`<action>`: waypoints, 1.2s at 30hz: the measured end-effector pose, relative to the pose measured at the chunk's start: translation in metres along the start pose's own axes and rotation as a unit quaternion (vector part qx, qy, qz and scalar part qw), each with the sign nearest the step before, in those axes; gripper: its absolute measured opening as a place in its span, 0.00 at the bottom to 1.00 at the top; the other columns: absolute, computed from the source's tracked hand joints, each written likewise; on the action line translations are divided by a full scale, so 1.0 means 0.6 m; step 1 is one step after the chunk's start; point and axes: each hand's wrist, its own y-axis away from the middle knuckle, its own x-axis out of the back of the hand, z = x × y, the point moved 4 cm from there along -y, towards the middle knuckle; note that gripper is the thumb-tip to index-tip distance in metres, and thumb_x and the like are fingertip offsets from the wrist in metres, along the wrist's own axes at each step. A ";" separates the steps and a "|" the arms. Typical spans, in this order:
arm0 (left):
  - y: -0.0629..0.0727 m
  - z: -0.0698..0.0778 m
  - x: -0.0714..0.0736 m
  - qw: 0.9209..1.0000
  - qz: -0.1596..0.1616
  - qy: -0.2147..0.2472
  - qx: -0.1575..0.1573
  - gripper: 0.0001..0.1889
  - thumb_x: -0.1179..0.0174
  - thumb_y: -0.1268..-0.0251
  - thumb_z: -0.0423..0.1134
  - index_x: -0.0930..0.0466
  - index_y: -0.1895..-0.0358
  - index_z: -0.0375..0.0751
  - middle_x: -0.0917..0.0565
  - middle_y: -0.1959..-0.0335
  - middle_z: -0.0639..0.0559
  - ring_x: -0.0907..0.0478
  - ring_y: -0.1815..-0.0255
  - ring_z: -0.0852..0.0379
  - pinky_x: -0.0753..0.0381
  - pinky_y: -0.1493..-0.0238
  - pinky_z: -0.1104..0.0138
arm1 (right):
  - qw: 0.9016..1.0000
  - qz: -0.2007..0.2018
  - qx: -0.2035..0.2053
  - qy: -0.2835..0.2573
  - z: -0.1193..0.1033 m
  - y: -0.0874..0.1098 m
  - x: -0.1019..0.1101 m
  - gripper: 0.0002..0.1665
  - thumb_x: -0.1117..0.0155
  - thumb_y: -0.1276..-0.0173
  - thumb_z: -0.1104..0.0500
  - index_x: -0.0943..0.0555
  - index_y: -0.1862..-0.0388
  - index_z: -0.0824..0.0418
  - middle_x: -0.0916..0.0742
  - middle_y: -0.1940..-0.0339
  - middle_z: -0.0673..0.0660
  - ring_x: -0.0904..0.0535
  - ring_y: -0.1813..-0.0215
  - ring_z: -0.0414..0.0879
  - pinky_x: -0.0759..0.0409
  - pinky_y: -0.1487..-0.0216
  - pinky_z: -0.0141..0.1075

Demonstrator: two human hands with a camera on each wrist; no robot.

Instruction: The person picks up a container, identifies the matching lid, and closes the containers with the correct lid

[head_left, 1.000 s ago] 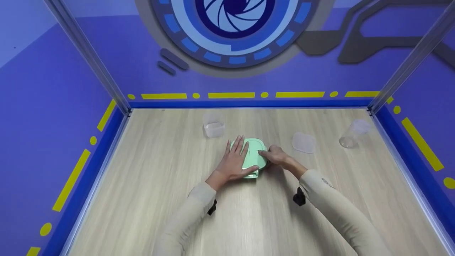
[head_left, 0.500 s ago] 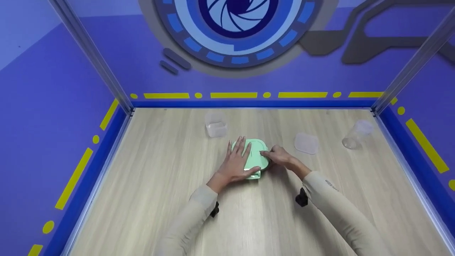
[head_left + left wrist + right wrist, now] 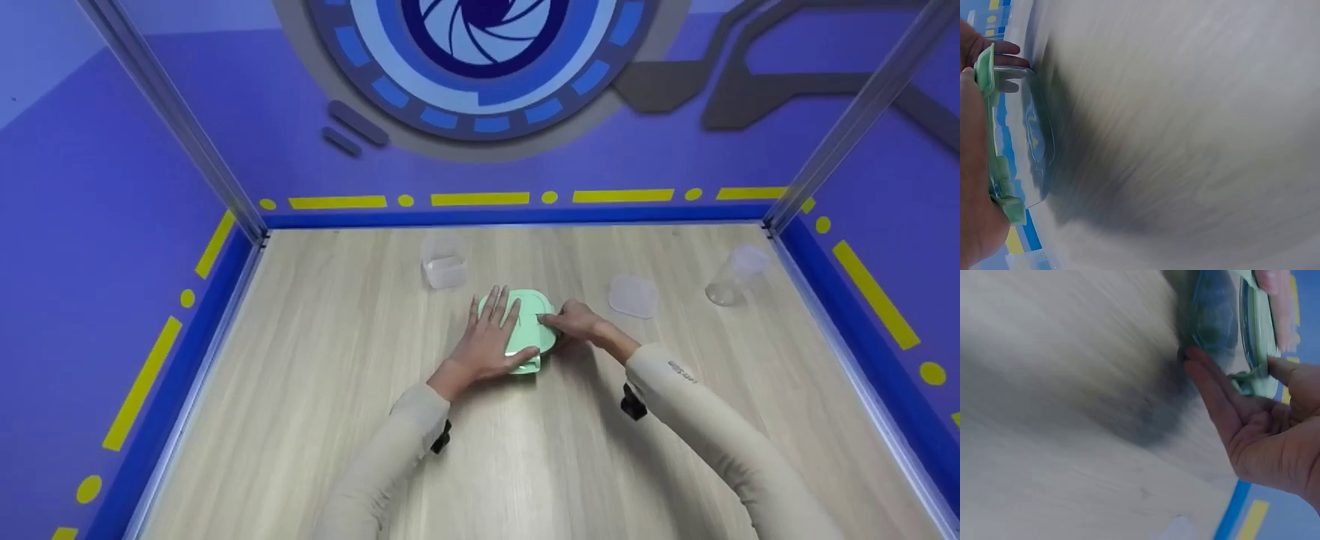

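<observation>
Over the table (image 3: 495, 480), the left hand (image 3: 484, 349) is lying flat, fingers spread, on the left side of the green-lidded container (image 3: 531, 330); the right hand (image 3: 579, 322) is pinching its right edge, thumb on top — neither being nearer. The container's long axis seems to be running away from the person — whether its base is touching the table is unclear.
</observation>
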 end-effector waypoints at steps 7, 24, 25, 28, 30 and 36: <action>-0.007 -0.009 0.002 1.000 -0.002 -0.001 0.004 0.50 0.55 0.28 0.71 0.50 0.18 0.36 0.53 0.16 0.31 0.58 0.14 0.36 0.54 0.20 0.36 | 0.988 0.065 -0.021 0.138 -0.036 -0.009 0.017 0.27 0.34 0.28 0.48 0.15 0.75 0.71 0.19 0.87 0.55 0.24 0.82 0.43 0.30 0.79 0.30; -0.003 -0.005 -0.009 1.000 -0.003 -0.016 -0.016 0.50 0.57 0.29 0.73 0.52 0.17 0.40 0.55 0.15 0.36 0.60 0.13 0.40 0.56 0.19 0.37 | 0.993 -0.031 -0.082 -0.073 -0.028 -0.017 0.022 0.09 0.31 0.38 0.65 0.20 0.73 0.69 0.20 0.87 0.51 0.24 0.82 0.39 0.17 0.73 0.32; -0.003 -0.006 -0.009 1.000 -0.005 -0.017 -0.016 0.50 0.57 0.29 0.73 0.52 0.17 0.40 0.55 0.15 0.36 0.61 0.13 0.41 0.56 0.18 0.37 | 0.993 -0.024 -0.081 -0.082 -0.026 -0.017 0.020 0.09 0.31 0.39 0.65 0.22 0.75 0.66 0.23 0.88 0.49 0.27 0.82 0.38 0.21 0.77 0.30; -0.005 -0.008 -0.011 1.000 -0.013 -0.019 -0.019 0.50 0.58 0.29 0.74 0.54 0.16 0.41 0.57 0.15 0.36 0.62 0.13 0.41 0.57 0.18 0.37 | 0.992 0.001 -0.075 -0.103 -0.018 -0.016 0.014 0.13 0.32 0.39 0.66 0.26 0.79 0.61 0.29 0.88 0.45 0.36 0.83 0.36 0.35 0.81 0.27; -0.007 -0.011 -0.011 1.000 -0.013 -0.017 -0.020 0.50 0.58 0.29 0.74 0.55 0.16 0.42 0.57 0.15 0.37 0.63 0.13 0.41 0.58 0.18 0.38 | 0.989 0.014 -0.072 -0.128 -0.012 -0.017 0.008 0.14 0.32 0.38 0.65 0.25 0.81 0.59 0.30 0.88 0.44 0.37 0.82 0.36 0.36 0.79 0.28; -0.006 -0.014 -0.012 0.999 0.012 -0.019 -0.024 0.49 0.55 0.30 0.72 0.52 0.17 0.43 0.54 0.15 0.36 0.60 0.13 0.40 0.55 0.18 0.38 | 0.987 0.024 -0.030 -0.153 0.006 -0.020 -0.009 0.16 0.36 0.31 0.63 0.21 0.81 0.59 0.28 0.87 0.44 0.36 0.80 0.37 0.36 0.77 0.30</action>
